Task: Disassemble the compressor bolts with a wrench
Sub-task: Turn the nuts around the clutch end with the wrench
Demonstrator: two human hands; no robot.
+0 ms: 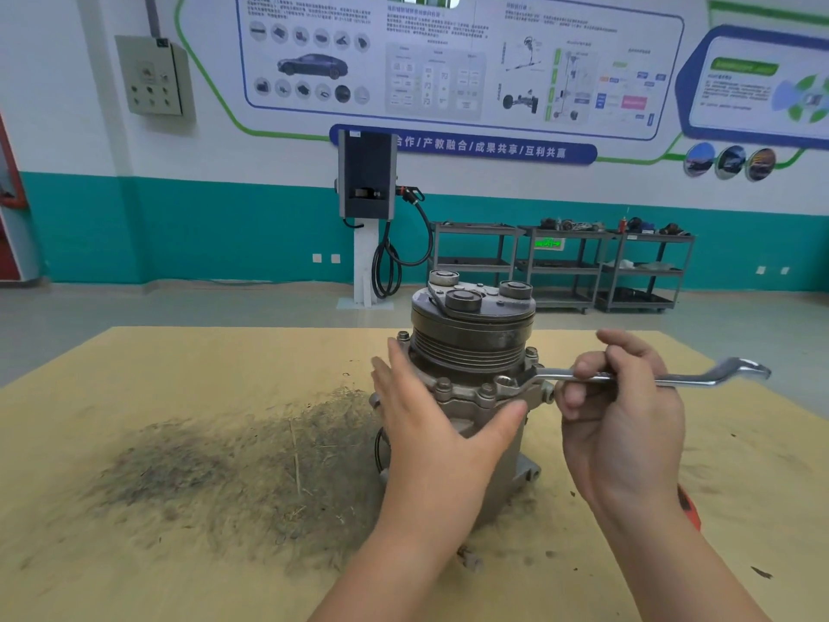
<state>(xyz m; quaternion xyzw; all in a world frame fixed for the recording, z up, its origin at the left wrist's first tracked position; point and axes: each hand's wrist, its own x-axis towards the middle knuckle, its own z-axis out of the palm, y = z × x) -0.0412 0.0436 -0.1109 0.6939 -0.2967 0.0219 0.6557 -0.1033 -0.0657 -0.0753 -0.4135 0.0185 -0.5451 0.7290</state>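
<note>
While the grey metal compressor with its round black pulley on top point(471, 352) stands upright in the middle of the tan wooden table point(179, 379), the left hand point(430, 424) lies flat against its side with fingers straight and thumb spread. The right hand point(623, 410) pinches the long shiny silver wrench point(628, 377) with curled fingers. The wrench's ring end sits on a small grey bolt point(507, 382) on the compressor's rim. A dark dirty smudge point(233, 469) covers the table to the left.
</note>
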